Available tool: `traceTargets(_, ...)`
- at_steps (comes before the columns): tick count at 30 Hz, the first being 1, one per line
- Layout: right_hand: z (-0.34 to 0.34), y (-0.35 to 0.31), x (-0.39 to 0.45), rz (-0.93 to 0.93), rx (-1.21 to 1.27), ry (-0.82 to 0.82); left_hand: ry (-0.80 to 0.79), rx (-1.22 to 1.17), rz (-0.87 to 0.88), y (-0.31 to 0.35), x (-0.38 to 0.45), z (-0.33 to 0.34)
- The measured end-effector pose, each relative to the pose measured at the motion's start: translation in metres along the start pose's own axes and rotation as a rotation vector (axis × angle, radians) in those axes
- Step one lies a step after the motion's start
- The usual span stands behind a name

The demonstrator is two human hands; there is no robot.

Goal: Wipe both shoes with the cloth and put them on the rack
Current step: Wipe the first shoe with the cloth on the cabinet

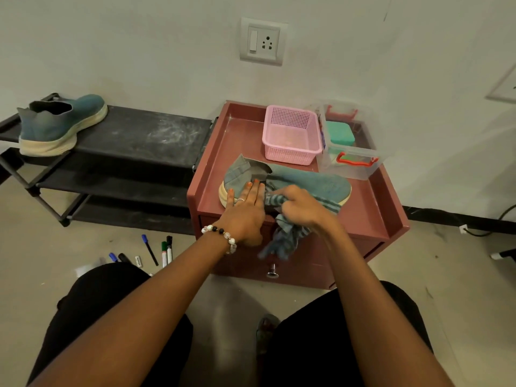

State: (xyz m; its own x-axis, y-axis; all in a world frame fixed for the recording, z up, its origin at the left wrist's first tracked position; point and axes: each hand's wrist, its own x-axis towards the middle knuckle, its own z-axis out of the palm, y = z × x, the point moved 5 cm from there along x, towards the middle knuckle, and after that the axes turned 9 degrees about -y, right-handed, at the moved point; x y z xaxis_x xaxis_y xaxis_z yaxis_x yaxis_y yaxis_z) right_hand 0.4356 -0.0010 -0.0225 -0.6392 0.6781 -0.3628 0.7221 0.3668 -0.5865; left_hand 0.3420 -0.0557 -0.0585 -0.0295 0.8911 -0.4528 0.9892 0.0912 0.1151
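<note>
Teal shoe (307,182): on its side at front edge of maroon cabinet (240,141) top.
Left hand (245,210): fingers straight, pressing heel.
Right hand (298,205): curled round striped cloth (282,236), against shoe.
Second shoe (60,124): top shelf of rack (145,135), left end.

Rack (156,135) left of cabinet (371,219), one shoe (60,124) at its left end; second shoe (307,182) along cabinet's front edge, basket (291,135) and box (354,152) behind.

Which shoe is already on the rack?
The teal shoe at the left end of the black rack's top shelf. Its twin lies on the maroon cabinet, where the left hand steadies it and the right hand holds the cloth.
</note>
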Motion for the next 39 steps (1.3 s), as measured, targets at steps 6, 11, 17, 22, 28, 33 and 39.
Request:
traceTargets(6, -0.038, 0.041, -0.022, 0.176, 0.026, 0.346, 0.021, 0.283, -0.015, -0.027, -0.027, -0.009)
traceTargets(11, 0.001, 0.015, -0.019, 0.218, 0.021, 0.457, -0.065, 0.297, -0.081, -0.040, -0.028, -0.005)
traceTargets(17, 0.032, -0.030, -0.005, -0.102, -0.087, 0.233, -0.128, 0.261, -0.159, -0.040, -0.023, 0.009)
traceTargets(22, 0.011, 0.016, -0.014, 0.146, -0.351, 0.113, -0.188, 0.262, -0.161, -0.041, -0.020, 0.008)
traceTargets(28, 0.036, -0.024, -0.003, 0.076, -0.320, 0.135, -0.201, 0.237, -0.163, -0.041, -0.019, 0.008)
traceTargets(33, 0.031, -0.019, -0.005, -0.142, -0.208, 0.053, -0.179, 0.218, -0.152, -0.041, -0.021, 0.009)
traceTargets(39, -0.003, 0.024, -0.022, 0.337, -0.427, 0.195, -0.188, 0.189, -0.162, -0.039, -0.020, 0.009)
